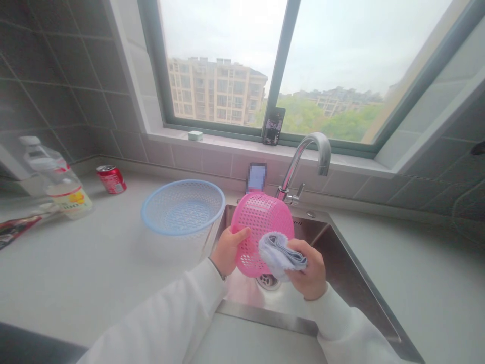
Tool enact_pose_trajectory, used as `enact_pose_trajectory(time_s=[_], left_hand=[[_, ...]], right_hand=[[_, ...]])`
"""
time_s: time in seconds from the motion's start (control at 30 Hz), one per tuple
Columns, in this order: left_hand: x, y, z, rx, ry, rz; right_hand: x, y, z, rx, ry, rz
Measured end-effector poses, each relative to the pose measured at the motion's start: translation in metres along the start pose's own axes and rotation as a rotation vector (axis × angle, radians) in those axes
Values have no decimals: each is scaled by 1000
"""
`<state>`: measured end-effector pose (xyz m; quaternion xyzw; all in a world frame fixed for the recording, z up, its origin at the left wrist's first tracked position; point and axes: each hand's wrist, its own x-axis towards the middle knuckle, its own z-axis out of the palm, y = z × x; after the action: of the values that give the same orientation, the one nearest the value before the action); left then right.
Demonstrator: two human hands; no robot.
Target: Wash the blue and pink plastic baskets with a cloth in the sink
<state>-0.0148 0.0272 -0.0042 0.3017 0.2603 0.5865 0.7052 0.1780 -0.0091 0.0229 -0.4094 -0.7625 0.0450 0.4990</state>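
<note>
Over the sink, my left hand (pixel 226 250) grips the left rim of a pink plastic basket (pixel 253 215) full of small holes. The basket is tilted on its side. My right hand (pixel 311 270) is closed around a folded pale cloth (pixel 278 253), held against or just in front of the basket's lower right part; whether it touches I cannot tell. Below them the steel sink (pixel 344 273) shows its drain (pixel 268 281). A light blue plastic basket (pixel 184 207) stands on the counter left of the sink.
A chrome faucet (pixel 299 162) rises behind the sink. A red can (pixel 111 179) and clear plastic bottles (pixel 68 189) stand on the counter (pixel 113 268) at left. Phones (pixel 273 126) lean by the window, near a small pale green box (pixel 195 135) on the sill.
</note>
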Motion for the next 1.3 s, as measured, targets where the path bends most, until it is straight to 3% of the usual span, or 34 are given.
enact_pose_trajectory(time_s=[0.1,0.17,0.4,0.6,0.83,1.3], left_hand=[[1,1,0,-16,-29,5],[1,1,0,-5,-69,-14],[0,4,-6,40,-181,-159],[-1,7,-11,46,-236,-152],[-1,9,-12,92,-221,-140],[-3,10,-10,144,-225,-109]], right_hand=[[1,-6,4,-19,-62,-223],[3,-5,1,-44,-63,-229],[15,35,-30,-112,254,195],[19,68,-47,-168,442,479],[21,81,-59,-254,545,538],[22,89,-64,-294,592,575]])
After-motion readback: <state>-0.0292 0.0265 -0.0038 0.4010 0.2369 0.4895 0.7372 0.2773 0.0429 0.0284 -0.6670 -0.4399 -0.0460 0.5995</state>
